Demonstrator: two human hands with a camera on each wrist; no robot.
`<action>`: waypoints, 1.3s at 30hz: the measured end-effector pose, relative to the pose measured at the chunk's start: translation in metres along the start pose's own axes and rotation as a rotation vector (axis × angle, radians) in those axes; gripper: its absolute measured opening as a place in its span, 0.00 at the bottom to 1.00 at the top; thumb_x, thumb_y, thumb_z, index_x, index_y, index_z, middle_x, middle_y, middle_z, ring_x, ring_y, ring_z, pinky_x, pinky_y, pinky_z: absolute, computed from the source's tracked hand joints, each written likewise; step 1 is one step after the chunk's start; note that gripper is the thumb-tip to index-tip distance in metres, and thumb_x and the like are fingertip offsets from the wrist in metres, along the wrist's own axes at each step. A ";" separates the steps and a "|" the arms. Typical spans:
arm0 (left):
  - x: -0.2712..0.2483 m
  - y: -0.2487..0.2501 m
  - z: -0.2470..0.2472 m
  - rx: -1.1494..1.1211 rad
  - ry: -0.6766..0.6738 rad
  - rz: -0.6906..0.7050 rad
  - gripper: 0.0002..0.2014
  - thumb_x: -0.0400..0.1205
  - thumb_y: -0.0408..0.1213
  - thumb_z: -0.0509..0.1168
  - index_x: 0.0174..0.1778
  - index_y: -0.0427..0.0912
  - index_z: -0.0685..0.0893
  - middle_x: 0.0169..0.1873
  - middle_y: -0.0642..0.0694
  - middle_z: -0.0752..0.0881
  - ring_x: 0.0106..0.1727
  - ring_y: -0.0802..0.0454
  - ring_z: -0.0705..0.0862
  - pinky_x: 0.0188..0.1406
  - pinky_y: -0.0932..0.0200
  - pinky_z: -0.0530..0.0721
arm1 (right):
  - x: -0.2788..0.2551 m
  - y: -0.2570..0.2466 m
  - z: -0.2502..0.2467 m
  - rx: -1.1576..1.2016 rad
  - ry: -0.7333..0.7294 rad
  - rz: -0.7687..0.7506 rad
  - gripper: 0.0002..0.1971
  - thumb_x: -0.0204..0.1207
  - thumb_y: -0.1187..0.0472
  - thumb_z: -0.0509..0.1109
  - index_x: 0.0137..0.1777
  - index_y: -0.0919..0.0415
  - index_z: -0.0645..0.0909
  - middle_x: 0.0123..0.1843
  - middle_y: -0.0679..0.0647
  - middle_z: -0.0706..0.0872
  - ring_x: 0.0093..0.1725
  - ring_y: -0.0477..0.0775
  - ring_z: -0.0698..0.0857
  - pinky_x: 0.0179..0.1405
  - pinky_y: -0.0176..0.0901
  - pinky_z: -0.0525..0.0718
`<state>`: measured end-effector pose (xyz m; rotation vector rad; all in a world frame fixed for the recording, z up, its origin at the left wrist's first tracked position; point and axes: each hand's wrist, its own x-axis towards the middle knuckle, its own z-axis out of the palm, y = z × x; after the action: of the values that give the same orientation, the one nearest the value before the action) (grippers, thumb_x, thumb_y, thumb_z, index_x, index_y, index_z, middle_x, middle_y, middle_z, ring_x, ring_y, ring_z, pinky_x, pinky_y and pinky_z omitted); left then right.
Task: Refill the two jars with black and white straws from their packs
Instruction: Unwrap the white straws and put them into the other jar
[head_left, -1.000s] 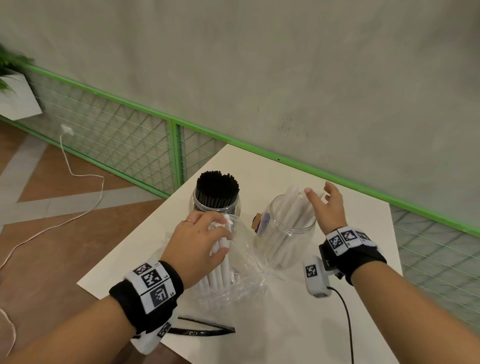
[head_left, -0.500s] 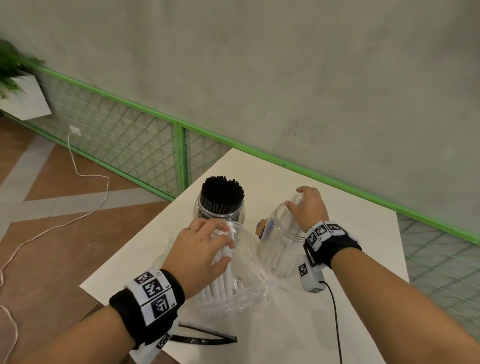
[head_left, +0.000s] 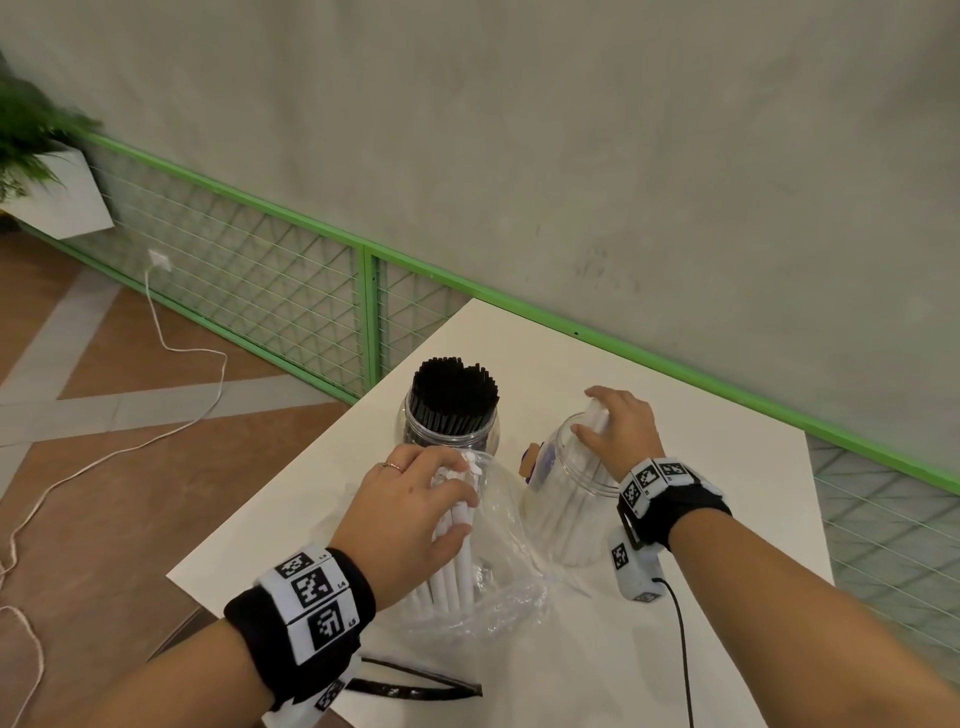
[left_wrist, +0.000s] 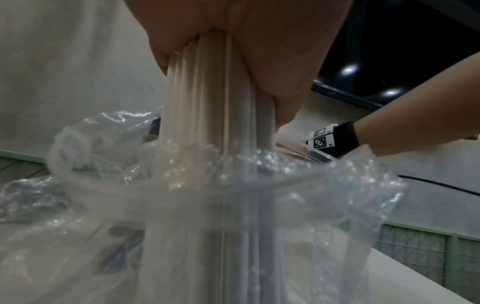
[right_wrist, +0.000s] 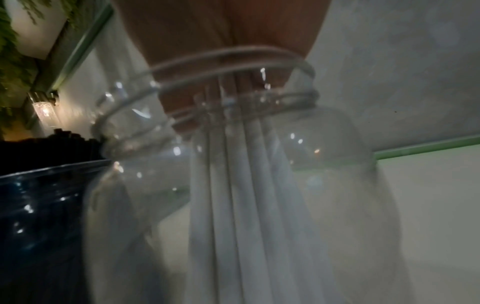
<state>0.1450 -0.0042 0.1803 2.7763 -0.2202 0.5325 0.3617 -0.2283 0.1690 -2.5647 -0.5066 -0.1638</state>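
A clear jar (head_left: 449, 415) packed with black straws stands at the back of the white table (head_left: 727, 493); it shows dark in the right wrist view (right_wrist: 39, 195). Right of it stands a second clear jar (head_left: 566, 509) holding white straws (right_wrist: 233, 185). My right hand (head_left: 618, 431) is over its mouth, fingers curled round the straw tops (head_left: 595, 418). My left hand (head_left: 415, 514) grips a bundle of white straws (head_left: 457, 566) that stands upright inside a crumpled clear plastic pack (head_left: 498, 587). The left wrist view shows the bundle (left_wrist: 218, 102) rising out of the pack (left_wrist: 259, 195).
A flat black-edged wrapper (head_left: 415, 686) lies near the table's front edge. A small purple-marked item (head_left: 532, 460) sits between the jars. A green mesh fence (head_left: 363, 312) runs behind the table, with a white cable (head_left: 171, 343) on the floor to the left.
My right hand came down and left from the leaning straw tips onto the jar's mouth and closed round the straws. My left hand kept its grip on the bundle in the pack.
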 end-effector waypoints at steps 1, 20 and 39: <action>0.001 0.000 0.000 -0.002 0.001 -0.002 0.10 0.71 0.52 0.67 0.47 0.59 0.82 0.58 0.55 0.81 0.56 0.48 0.79 0.41 0.51 0.81 | -0.001 0.000 0.002 0.005 0.011 0.001 0.22 0.71 0.59 0.77 0.65 0.57 0.80 0.65 0.58 0.81 0.67 0.65 0.73 0.67 0.48 0.67; 0.001 -0.003 0.001 -0.020 0.012 0.017 0.11 0.72 0.52 0.64 0.48 0.58 0.83 0.59 0.54 0.80 0.56 0.47 0.77 0.43 0.50 0.82 | -0.026 -0.006 -0.026 0.054 0.195 -0.027 0.29 0.73 0.49 0.75 0.74 0.51 0.74 0.75 0.56 0.71 0.74 0.61 0.67 0.72 0.57 0.68; -0.009 0.001 -0.010 -0.299 0.033 0.002 0.34 0.69 0.61 0.66 0.69 0.52 0.71 0.65 0.51 0.74 0.63 0.55 0.68 0.65 0.62 0.65 | -0.127 -0.109 0.041 0.421 -0.365 -0.160 0.27 0.53 0.40 0.80 0.54 0.37 0.79 0.48 0.38 0.83 0.53 0.48 0.82 0.58 0.58 0.81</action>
<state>0.1335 -0.0008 0.1859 2.4763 -0.2719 0.5004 0.2034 -0.1610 0.1581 -2.1428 -0.7896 0.3298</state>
